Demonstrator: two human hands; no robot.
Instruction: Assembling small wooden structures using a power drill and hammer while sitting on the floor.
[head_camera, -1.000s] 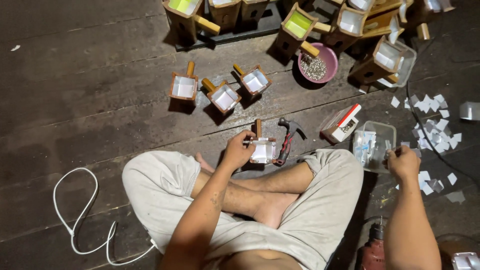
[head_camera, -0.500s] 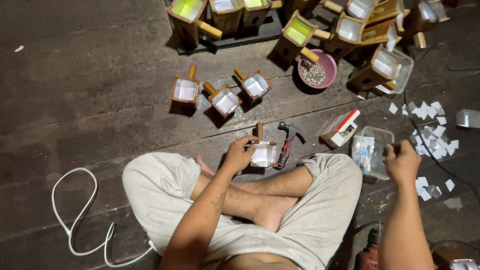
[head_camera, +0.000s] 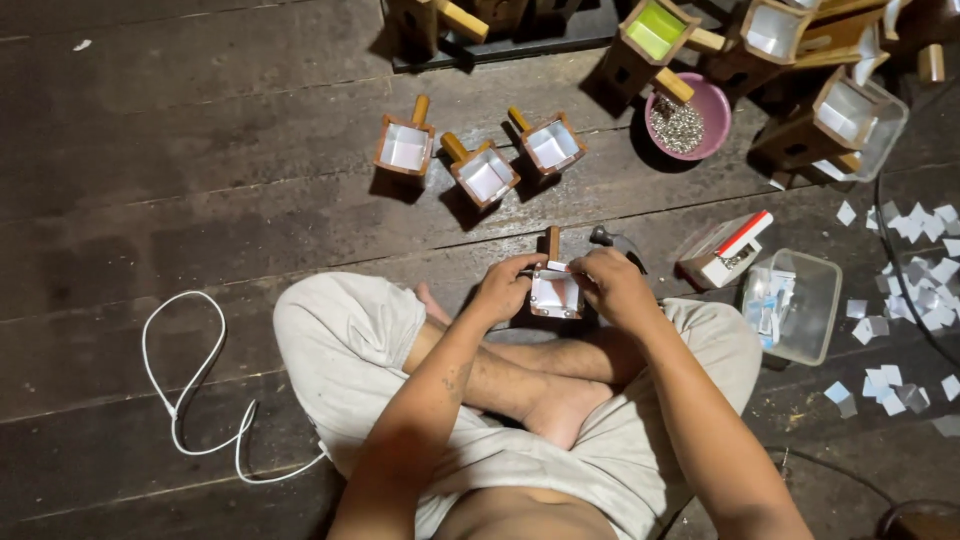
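I sit cross-legged on a dark plank floor. Both hands meet over a small square wooden box (head_camera: 556, 293) with a white lining and a short wooden handle pointing away from me. My left hand (head_camera: 507, 289) grips its left side. My right hand (head_camera: 612, 285) holds its right side, fingertips pinching a small white piece at the top rim. A hammer (head_camera: 615, 241) lies partly hidden behind my right hand.
Three similar lined boxes (head_camera: 481, 168) stand in a row further out, more at the top right. A pink bowl (head_camera: 688, 118) holds small metal bits. A clear plastic tub (head_camera: 795, 304), a small carton (head_camera: 725, 249), scattered white squares (head_camera: 915, 285) lie right; white cord (head_camera: 190, 385) left.
My right hand has come in from the clear tub at the right to the box and now holds it together with my left hand. The view has tilted slightly.
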